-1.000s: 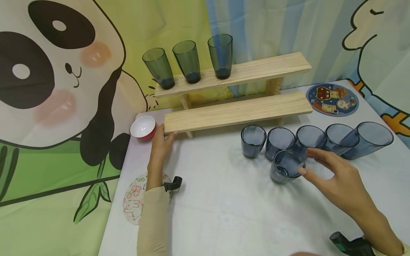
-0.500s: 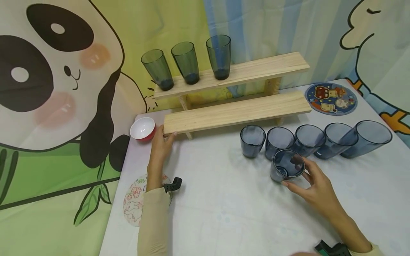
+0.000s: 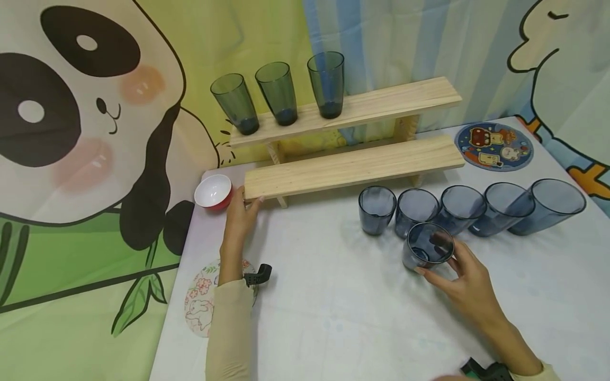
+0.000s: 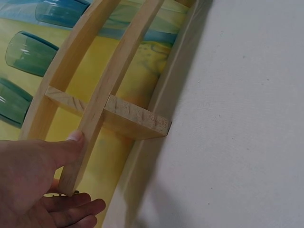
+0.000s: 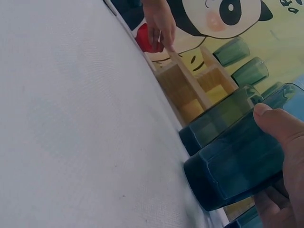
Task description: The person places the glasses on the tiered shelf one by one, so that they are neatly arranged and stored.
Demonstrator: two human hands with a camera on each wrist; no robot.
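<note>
Nearest, the right grip (image 3: 472, 286) is clamped on the front glass (image 3: 427, 246), thumb on the near wall and fingers round the right side. The front glass looks upright on the surface (image 3: 333, 323), close in front of a row of five glasses (image 3: 461, 206); whether it touches them I cannot tell. A good hold here needs only moderate pressure, as the smooth wall probably slips if pinched unevenly, so thumb and fingers should press squarely against each other. Any lift is best made straight up, with the base clear of the rims behind before moving sideways; a knock against the row seems the chief risk.

Farther off, the left grip (image 3: 240, 214) is closed round the left end of the lower shelf (image 3: 352, 164), just beside a red-and-white bowl (image 3: 213, 191). It does best as a light steadying hold, without pulling.

Farthest, three tall glasses (image 3: 277, 92) stand on the left part of the upper shelf (image 3: 395, 103); a jolt to the wood could likely rock them.
</note>
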